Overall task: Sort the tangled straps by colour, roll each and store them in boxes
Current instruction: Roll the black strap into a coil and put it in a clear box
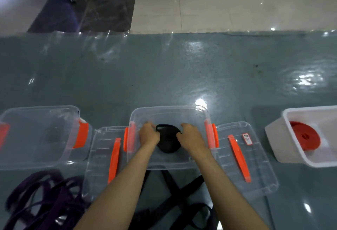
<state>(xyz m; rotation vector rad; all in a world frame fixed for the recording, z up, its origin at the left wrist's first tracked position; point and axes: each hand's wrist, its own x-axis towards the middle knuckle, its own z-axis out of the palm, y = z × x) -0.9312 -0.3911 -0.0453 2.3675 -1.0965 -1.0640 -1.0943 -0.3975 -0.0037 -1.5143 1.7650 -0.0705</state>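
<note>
A rolled black strap (pixel 168 138) lies inside the middle clear box (pixel 169 111) with orange latches. My left hand (pixel 149 135) grips the roll's left side and my right hand (pixel 190 136) grips its right side, both inside the box. More loose black strap (pixel 175 193) lies tangled on the table between my forearms. A tangled purple strap (pixel 42 198) sits at the near left. A rolled red strap (pixel 305 137) rests in the white box (pixel 279 138) at the right.
A second clear box (pixel 36 113) with orange latches stands at the left. Two clear lids (pixel 102 160) (pixel 255 166) with orange handles lie flat on either side of the middle box. The grey table's far edge (pixel 164 32) borders a tiled floor.
</note>
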